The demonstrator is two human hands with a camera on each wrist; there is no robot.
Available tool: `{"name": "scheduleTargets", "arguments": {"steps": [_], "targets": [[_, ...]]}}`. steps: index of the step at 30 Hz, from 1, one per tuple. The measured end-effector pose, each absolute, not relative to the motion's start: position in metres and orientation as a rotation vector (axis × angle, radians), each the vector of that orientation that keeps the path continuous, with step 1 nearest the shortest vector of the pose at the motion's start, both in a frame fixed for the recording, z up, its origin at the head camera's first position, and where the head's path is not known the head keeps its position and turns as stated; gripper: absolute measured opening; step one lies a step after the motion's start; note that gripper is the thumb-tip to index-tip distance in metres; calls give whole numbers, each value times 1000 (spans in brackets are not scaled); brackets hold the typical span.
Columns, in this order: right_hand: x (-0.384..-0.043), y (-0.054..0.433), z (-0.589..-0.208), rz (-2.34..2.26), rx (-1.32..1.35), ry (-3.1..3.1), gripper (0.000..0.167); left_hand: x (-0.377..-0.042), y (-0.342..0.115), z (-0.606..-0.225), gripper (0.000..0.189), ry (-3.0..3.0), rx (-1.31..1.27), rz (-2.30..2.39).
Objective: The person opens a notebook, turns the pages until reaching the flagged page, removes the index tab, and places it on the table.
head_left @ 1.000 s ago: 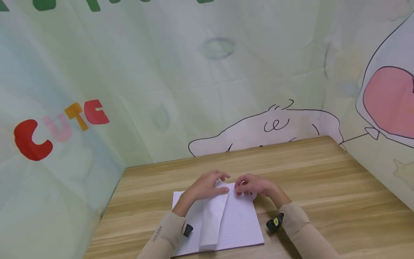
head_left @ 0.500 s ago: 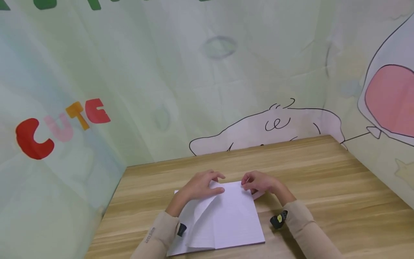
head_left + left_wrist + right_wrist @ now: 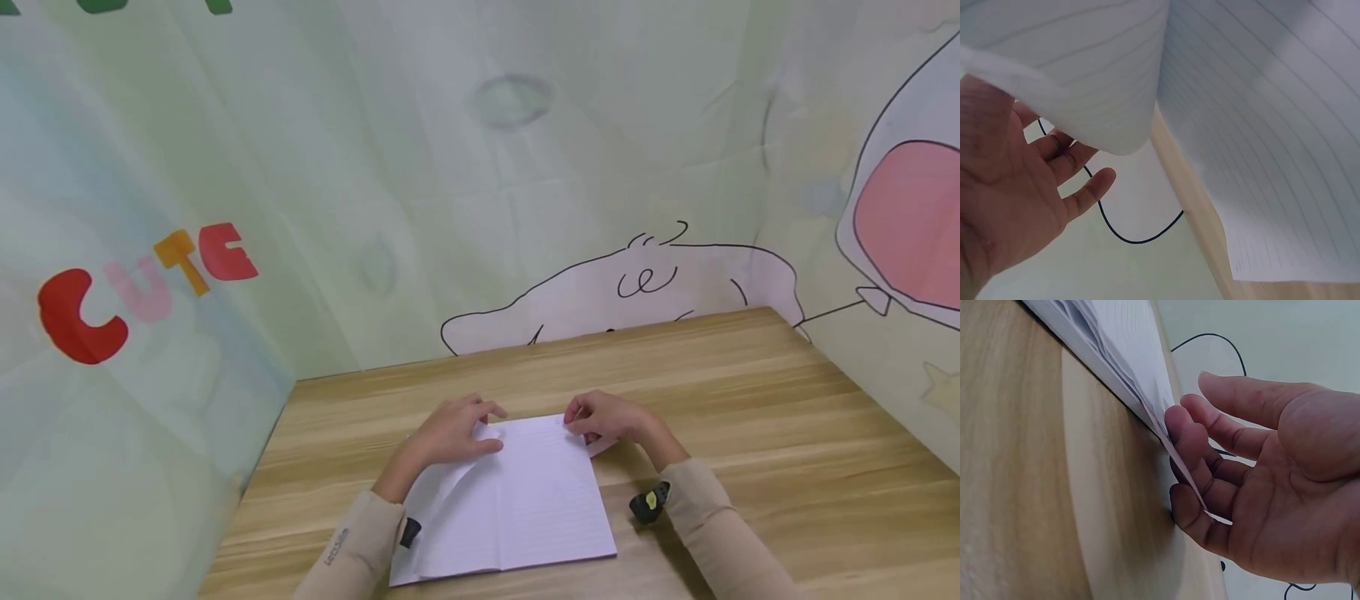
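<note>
An open notebook (image 3: 555, 500) with lined white pages lies on the wooden table. At its upper middle my left hand (image 3: 453, 429) has its thumb and fingers spread around a lifted page (image 3: 1085, 75), which bows up over the palm. The fingers are loosely bent, with no pinch seen in the left wrist view. My right hand (image 3: 609, 417) is at the upper right corner of the notebook. In the right wrist view its curled fingers (image 3: 1188, 440) hold a page corner (image 3: 1179, 461) between them, while the thumb stands apart from the paper.
The wooden table (image 3: 720, 392) extends behind and to the right of the notebook. Printed fabric walls (image 3: 360, 208) stand at its back and sides. A small black device (image 3: 648, 502) sits at the right cuff, another dark one (image 3: 410, 532) at the left cuff.
The page at my left hand has swung left, opening out the spread and baring the centre fold. My left hand has moved left with it; my right hand has shifted slightly right to the corner.
</note>
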State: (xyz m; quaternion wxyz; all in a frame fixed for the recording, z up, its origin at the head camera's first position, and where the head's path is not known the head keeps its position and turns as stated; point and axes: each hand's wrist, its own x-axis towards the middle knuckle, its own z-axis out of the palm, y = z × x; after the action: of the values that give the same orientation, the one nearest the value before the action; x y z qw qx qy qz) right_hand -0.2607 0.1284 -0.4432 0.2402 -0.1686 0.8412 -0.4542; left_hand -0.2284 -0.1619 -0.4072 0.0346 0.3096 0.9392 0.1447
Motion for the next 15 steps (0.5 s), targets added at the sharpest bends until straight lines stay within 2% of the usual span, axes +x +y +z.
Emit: {"name": "scheduleTargets", "arguments": {"steps": [15], "targets": [[-259, 128, -441, -1237, -440, 2291, 11, -221, -180, -413, 24, 2901, 825, 368]]}}
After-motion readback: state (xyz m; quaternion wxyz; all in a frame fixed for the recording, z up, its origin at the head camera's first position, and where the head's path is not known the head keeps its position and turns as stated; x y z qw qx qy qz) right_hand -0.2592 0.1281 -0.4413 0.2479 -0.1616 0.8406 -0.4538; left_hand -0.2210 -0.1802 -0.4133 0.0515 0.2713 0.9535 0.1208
